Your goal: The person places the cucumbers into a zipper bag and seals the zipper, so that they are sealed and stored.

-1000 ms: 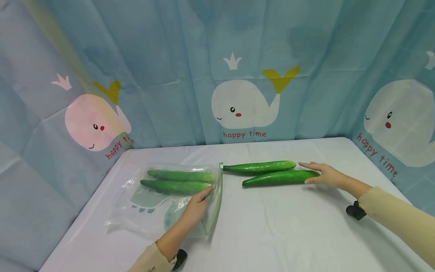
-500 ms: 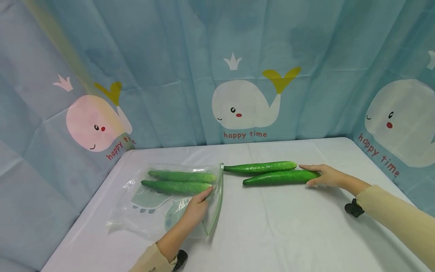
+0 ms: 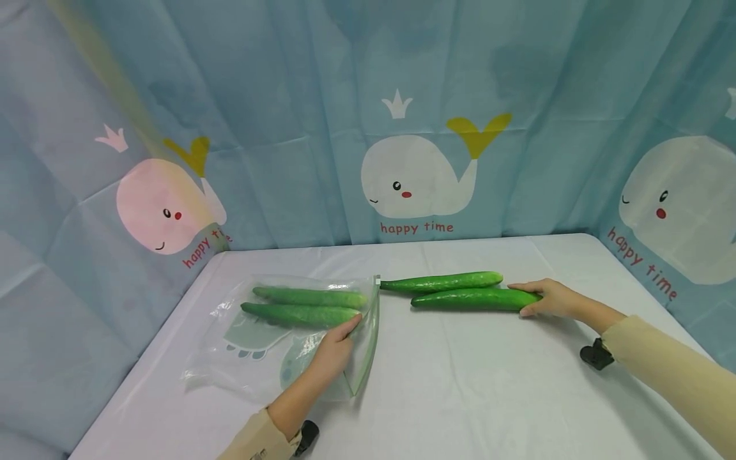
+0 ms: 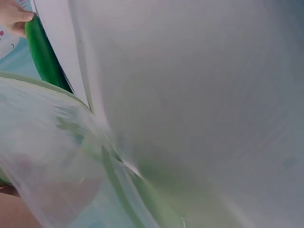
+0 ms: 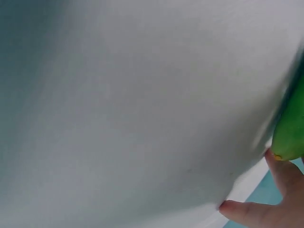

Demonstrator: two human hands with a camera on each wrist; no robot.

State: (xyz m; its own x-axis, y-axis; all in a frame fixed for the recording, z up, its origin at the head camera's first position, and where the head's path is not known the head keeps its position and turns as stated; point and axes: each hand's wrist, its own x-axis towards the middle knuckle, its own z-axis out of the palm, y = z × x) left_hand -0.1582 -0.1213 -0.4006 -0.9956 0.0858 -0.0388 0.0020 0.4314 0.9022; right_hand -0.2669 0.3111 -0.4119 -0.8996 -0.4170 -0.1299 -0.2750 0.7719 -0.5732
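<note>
A clear zip bag (image 3: 253, 378) with a green slider edge lies on the left. Two cucumbers are inside, the rear cucumber (image 3: 310, 297) and the front cucumber (image 3: 293, 314) side by side. My left hand (image 3: 330, 354) grips the bag near its mouth, index finger extended toward the front cucumber's pale end; film partly hides this hand in the left wrist view. Outside the bag, my right hand (image 3: 549, 299) holds the right end of the nearer loose cucumber (image 3: 468, 299) between thumb and fingers. Behind it lies another loose cucumber (image 3: 443, 283), its thin end at the bag's mouth.
A white cloth covers the table (image 3: 460, 383). Blue curtains (image 3: 287, 191) printed with whales hang close behind it and at both sides. A black wrist device (image 3: 598, 354) sits under the right sleeve.
My right hand's fingers have closed in on the nearer loose cucumber. Its thin left tip has swung slightly away from me, toward the other cucumber. The left hand stays at the bag.
</note>
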